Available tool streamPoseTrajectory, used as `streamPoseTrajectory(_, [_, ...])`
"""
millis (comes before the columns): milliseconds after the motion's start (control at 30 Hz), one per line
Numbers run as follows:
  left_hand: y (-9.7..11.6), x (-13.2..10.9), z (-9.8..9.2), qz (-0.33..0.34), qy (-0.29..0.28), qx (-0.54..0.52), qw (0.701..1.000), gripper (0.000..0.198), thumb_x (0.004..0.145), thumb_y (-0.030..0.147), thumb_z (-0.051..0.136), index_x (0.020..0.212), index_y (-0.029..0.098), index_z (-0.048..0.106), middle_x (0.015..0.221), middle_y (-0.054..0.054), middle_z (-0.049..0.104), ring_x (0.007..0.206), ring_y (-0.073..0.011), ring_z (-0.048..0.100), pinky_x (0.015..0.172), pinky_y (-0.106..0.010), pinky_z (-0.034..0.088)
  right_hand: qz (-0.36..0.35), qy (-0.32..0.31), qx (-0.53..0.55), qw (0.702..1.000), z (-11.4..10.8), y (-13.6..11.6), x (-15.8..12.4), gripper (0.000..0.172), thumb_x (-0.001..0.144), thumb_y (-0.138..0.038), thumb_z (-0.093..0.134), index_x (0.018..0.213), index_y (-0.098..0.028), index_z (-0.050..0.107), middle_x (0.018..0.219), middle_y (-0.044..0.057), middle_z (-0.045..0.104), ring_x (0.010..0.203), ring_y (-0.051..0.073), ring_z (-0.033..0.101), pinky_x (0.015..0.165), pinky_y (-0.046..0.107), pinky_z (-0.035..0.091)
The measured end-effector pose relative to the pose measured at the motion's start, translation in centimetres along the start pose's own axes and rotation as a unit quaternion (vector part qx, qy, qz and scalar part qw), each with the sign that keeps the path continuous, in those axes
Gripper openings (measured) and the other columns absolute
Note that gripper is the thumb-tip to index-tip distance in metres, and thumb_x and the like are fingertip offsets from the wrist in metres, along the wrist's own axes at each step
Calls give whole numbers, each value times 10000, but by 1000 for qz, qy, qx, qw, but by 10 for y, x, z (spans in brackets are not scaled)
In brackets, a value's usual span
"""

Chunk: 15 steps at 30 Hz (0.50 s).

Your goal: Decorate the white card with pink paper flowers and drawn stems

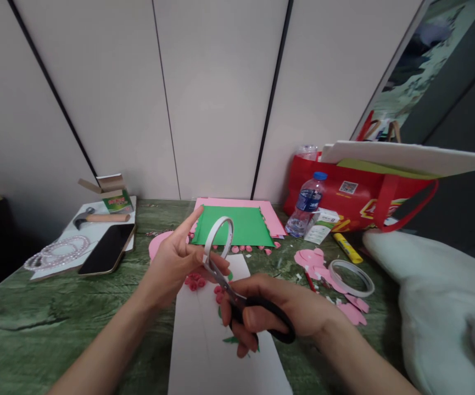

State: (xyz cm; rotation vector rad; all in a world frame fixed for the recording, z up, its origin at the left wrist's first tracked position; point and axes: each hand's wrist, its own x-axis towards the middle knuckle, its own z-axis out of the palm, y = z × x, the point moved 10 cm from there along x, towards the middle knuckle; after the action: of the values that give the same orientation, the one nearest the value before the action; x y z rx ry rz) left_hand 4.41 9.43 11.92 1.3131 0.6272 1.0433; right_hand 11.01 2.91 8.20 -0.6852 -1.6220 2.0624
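Note:
Held up in my left hand (pixel 174 260) is a roll of white tape (pixel 221 224), gripped near its lower edge between thumb and fingers. My right hand (pixel 270 307) is wrapped round the black handles of a pair of scissors (pixel 237 298). The scissor blades point up and left, reaching the tape at my left fingertips. Below both hands lies a white sheet (pixel 196 345) bearing small pink paper roses (pixel 195 281) and green paper pieces (pixel 232 340); my hands hide part of it.
Green card (pixel 233 225) lies on pink paper at the back. To the right are a water bottle (pixel 306 203), red bag (pixel 344 186), yellow glue stick (pixel 347 248), second tape roll (pixel 351 278) and pink scraps. A phone (pixel 107 249), hammer (pixel 101 218) and beads (pixel 58 252) lie left.

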Motion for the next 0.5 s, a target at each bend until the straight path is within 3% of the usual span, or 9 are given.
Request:
streamPoseTrajectory(233, [2, -1, 7, -9, 7, 18, 1000, 1052, 702, 216, 709, 1435, 158, -43, 681, -75, 722, 539, -159, 646, 506, -218, 503, -18, 4, -18, 1000, 0, -7, -1, 568, 626, -664, 618, 811, -133, 541, 568, -48, 495, 524, 82, 498, 633, 304, 483])
streamPoseTrajectory(500, [-1, -3, 9, -29, 20, 40, 999, 1080, 654, 113, 711, 1437, 208, -28, 664, -40, 717, 494, -124, 610, 491, -191, 475, -16, 31, -5, 999, -6, -1, 1, 367, 695, -475, 642, 766, -128, 545, 579, -52, 506, 493, 62, 504, 566, 252, 493])
